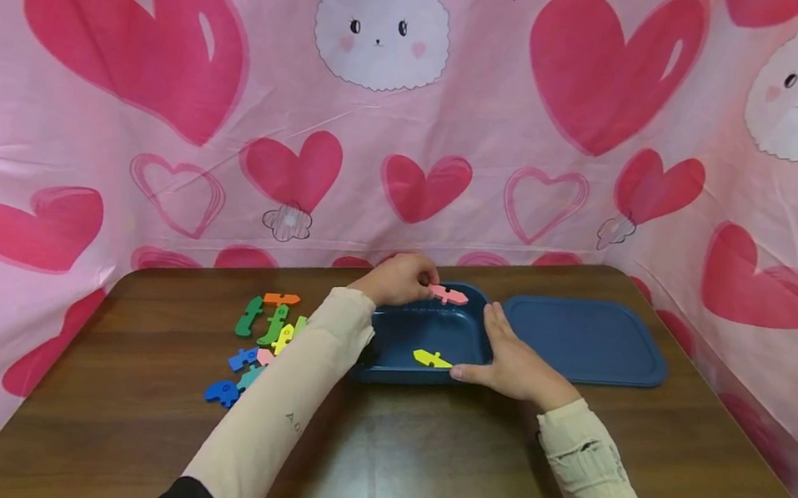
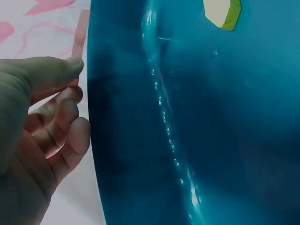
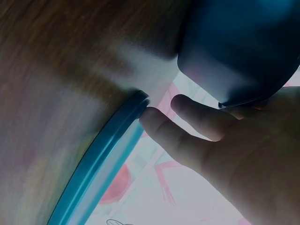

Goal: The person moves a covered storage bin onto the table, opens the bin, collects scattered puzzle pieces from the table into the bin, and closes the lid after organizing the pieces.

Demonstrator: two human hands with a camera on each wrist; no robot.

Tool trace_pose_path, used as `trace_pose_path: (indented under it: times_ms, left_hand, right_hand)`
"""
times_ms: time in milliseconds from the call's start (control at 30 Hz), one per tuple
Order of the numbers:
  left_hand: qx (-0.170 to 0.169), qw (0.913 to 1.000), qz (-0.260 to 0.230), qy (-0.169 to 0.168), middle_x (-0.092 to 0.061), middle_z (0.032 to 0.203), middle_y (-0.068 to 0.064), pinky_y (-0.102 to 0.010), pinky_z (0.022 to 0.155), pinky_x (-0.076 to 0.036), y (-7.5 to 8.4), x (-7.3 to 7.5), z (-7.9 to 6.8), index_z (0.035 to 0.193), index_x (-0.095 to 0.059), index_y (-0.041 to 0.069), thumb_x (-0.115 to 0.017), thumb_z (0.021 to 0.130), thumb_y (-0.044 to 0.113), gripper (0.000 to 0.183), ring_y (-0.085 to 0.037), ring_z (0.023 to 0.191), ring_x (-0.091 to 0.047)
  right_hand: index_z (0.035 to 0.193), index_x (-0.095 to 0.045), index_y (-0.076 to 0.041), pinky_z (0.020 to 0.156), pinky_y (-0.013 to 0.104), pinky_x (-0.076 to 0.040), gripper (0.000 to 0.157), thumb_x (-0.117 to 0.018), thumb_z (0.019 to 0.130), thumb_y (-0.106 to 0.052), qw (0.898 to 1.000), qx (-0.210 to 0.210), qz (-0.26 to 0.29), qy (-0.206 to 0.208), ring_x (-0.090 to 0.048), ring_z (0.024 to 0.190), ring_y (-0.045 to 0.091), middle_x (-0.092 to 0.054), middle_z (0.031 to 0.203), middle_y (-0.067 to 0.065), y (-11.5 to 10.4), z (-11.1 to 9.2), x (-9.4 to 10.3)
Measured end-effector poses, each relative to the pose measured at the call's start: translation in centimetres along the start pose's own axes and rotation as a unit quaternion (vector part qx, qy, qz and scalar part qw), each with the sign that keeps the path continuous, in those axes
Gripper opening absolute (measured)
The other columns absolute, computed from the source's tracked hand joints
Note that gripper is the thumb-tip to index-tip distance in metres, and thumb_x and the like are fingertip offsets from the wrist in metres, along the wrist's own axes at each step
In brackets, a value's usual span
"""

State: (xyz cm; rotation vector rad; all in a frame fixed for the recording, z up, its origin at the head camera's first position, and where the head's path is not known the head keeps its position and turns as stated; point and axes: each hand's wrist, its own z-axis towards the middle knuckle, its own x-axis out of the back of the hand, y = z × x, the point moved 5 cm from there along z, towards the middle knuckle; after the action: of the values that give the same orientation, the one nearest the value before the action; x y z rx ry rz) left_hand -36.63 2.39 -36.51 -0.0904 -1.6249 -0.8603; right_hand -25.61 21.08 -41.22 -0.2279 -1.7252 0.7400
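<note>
My left hand (image 1: pixel 401 280) pinches a pink puzzle piece (image 1: pixel 449 295) between thumb and fingertips, over the back of a dark blue box (image 1: pixel 426 332). In the left wrist view the pink piece (image 2: pixel 80 35) appears edge-on beside the box wall (image 2: pixel 115 117). A yellow puzzle piece (image 1: pixel 432 359) lies inside the box near its front wall. My right hand (image 1: pixel 516 364) rests against the box's right front corner, thumb at the front rim and fingers fairly straight along the right side. In the right wrist view, two of its fingers (image 3: pixel 176 138) stand apart from the box.
Several colored puzzle pieces (image 1: pixel 275 325) lie on the wooden table (image 1: pixel 415 470) left of the box, partly hidden by the left sleeve. A flat blue lid (image 1: pixel 584 341) lies right of the box. A pink cloth (image 1: pixel 462 114) with hearts and rabbits hangs behind.
</note>
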Motion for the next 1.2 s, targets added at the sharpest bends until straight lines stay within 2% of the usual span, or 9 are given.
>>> trace_pose_path:
  times_ms: [200, 333, 467, 667, 867, 1000, 1100, 1200]
  left_hand:
    - [-0.001, 0.9991, 0.042, 0.009, -0.065, 0.098, 0.002, -0.029, 0.08, -0.053, 0.2, -0.1, 0.2, 0.111, -0.071, 0.015, -0.075, 0.092, 0.022, 0.02, -0.017, 0.089, -0.058]
    - [-0.002, 0.9987, 0.048, 0.016, -0.063, 0.101, 0.0, -0.03, 0.081, -0.054, 0.2, -0.2, 0.5, 0.114, -0.07, 0.014, -0.075, 0.092, 0.023, 0.024, -0.017, 0.092, -0.057]
    - [-0.017, 0.9981, 0.055, 0.023, -0.062, 0.103, 0.0, -0.031, 0.082, -0.054, 0.3, -0.6, 0.8, 0.112, -0.07, 0.014, -0.075, 0.092, 0.023, 0.023, -0.017, 0.094, -0.056]
    - [-0.029, 0.9962, 0.082, -0.008, -0.059, 0.103, 0.001, -0.027, 0.078, -0.053, 0.0, -1.9, 1.0, 0.114, -0.07, 0.017, -0.075, 0.092, 0.025, 0.024, -0.015, 0.091, -0.056]
    - [-0.039, 0.9943, 0.095, -0.027, -0.066, 0.093, 0.005, -0.027, 0.075, -0.052, 0.2, -2.7, 1.3, 0.116, -0.072, 0.017, -0.074, 0.093, 0.028, 0.026, -0.015, 0.084, -0.059]
    - [-0.031, 0.9925, 0.104, -0.055, -0.07, 0.107, 0.002, -0.032, 0.083, -0.054, 0.5, -3.2, 1.4, 0.127, -0.07, 0.017, -0.074, 0.093, 0.033, 0.038, -0.016, 0.092, -0.062]
    - [-0.011, 0.9932, 0.095, -0.067, -0.069, 0.117, 0.0, -0.035, 0.089, -0.053, 0.4, -3.0, 1.2, 0.131, -0.068, 0.018, -0.075, 0.092, 0.033, 0.042, -0.017, 0.1, -0.062]
    - [0.001, 0.9962, 0.067, -0.055, -0.07, 0.111, 0.001, -0.033, 0.086, -0.054, 0.3, -2.1, 0.8, 0.124, -0.071, 0.017, -0.074, 0.093, 0.027, 0.033, -0.017, 0.096, -0.062]
  right_hand:
    - [0.159, 0.002, 0.002, 0.113, 0.063, -0.02, 0.128, -0.073, 0.08, -0.067, 1.0, -0.001, 0.004, 0.0, -0.007, 0.149, 0.047, 0.006, 0.165, 0.024, 0.2, 0.0, -0.1]
    - [0.159, 0.001, 0.002, 0.112, 0.064, -0.021, 0.128, -0.073, 0.08, -0.067, 1.0, -0.003, 0.005, -0.001, -0.007, 0.149, 0.047, 0.006, 0.165, 0.023, 0.3, 0.1, -0.2]
    - [0.159, 0.0, 0.002, 0.112, 0.064, -0.022, 0.128, -0.073, 0.08, -0.066, 1.0, -0.004, 0.004, -0.001, -0.007, 0.149, 0.047, 0.005, 0.165, 0.024, 0.3, 0.0, -0.2]
    - [0.159, 0.0, 0.003, 0.114, 0.062, -0.019, 0.127, -0.074, 0.081, -0.064, 1.0, 0.006, 0.009, -0.004, -0.006, 0.15, 0.045, 0.005, 0.165, 0.023, 0.0, -0.1, -0.2]
    - [0.159, 0.002, 0.001, 0.113, 0.063, -0.019, 0.127, -0.073, 0.081, -0.065, 1.0, 0.008, 0.01, -0.004, -0.005, 0.15, 0.045, 0.006, 0.166, 0.022, -0.1, 0.0, 0.0]
    - [0.159, 0.002, 0.001, 0.113, 0.063, -0.021, 0.126, -0.073, 0.082, -0.065, 1.0, 0.009, 0.01, -0.005, -0.007, 0.149, 0.046, 0.006, 0.166, 0.022, -0.2, 0.0, 0.1]
    - [0.159, 0.001, 0.002, 0.113, 0.063, -0.021, 0.126, -0.073, 0.082, -0.064, 1.0, 0.013, 0.011, -0.004, -0.008, 0.149, 0.046, 0.006, 0.165, 0.023, -0.2, 0.0, 0.1]
    - [0.159, 0.001, 0.002, 0.113, 0.063, -0.021, 0.127, -0.073, 0.082, -0.065, 1.0, 0.01, 0.013, -0.002, -0.009, 0.149, 0.047, 0.006, 0.165, 0.024, -0.1, 0.0, 0.1]
